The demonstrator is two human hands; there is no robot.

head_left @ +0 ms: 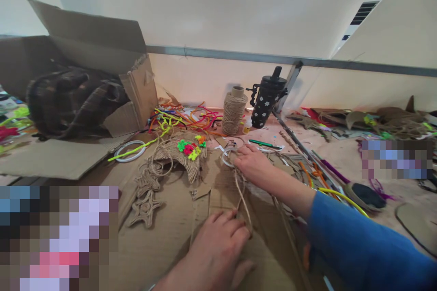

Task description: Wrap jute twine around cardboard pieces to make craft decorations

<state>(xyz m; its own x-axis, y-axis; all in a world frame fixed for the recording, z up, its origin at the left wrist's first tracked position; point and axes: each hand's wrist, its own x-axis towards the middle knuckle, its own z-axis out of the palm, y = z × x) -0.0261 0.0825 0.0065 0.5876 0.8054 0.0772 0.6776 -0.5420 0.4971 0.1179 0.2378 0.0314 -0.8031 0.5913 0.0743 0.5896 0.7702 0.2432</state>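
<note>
Standing at the left, an open cardboard box (138,93) holds a dark bundle (68,100). A flat cardboard sheet (164,245) lies beneath both hands. The right hand (254,162), in a blue sleeve (362,241), curves with fingers close together over the near-right edge of a small ring; whether they pinch it is hidden. The left hand (221,245) lies palm down, fingers bent and slightly parted. Behind stand a black flowered tumbler (264,102) and, left of it, a twine spool (234,111). A twine-wrapped crescent (175,157) with bright flowers (187,148) sits left of the ring, above two twine stars (145,209). A green pen (264,144) lies beyond the right hand. The white ring (224,158) rests at the right fingertips; a twine strand (240,188) runs from near it to the left fingers, its grip there unclear.
</note>
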